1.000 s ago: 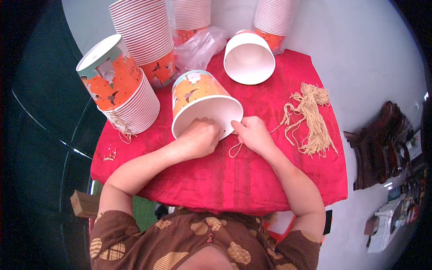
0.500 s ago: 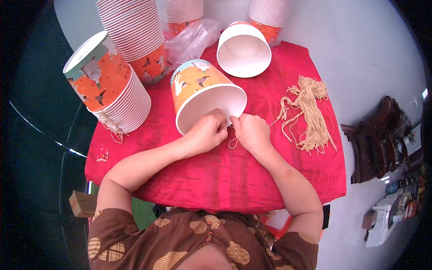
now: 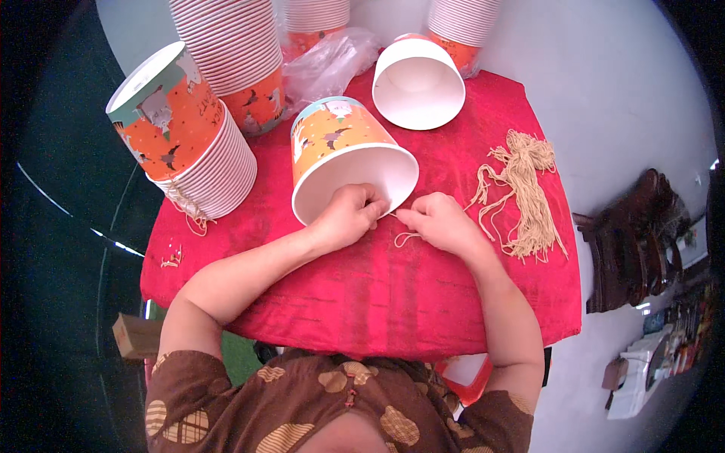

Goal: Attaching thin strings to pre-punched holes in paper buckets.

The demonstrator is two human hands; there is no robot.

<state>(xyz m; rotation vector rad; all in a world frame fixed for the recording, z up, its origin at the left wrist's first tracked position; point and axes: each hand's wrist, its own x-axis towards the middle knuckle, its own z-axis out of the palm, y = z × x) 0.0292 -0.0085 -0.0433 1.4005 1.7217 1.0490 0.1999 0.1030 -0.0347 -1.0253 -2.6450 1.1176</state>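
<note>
A paper bucket (image 3: 343,137) with orange sides lies tipped on the red-covered table, its white mouth facing me. My left hand (image 3: 351,214) is closed at the lower right of that mouth, fingers curled inside, pinching at the rim; the fingertips are partly hidden. Just right of the rim, my right hand (image 3: 442,220) pinches a thin tan string (image 3: 406,235), which loops below the fingers and reaches the bucket's edge. To the right lies a loose bundle of the same tan string (image 3: 525,200).
A second bucket (image 3: 420,87) lies mouth toward me behind. At left stand a stack of buckets (image 3: 200,140) with strings hanging from it and a taller stack (image 3: 230,53). Clear plastic wrap (image 3: 332,64) lies between stacks. String scraps (image 3: 172,258) sit near the table's left edge.
My right hand has drawn away from the bucket's rim to the right, string still pinched. The left hand stays at the rim. The view has shifted slightly.
</note>
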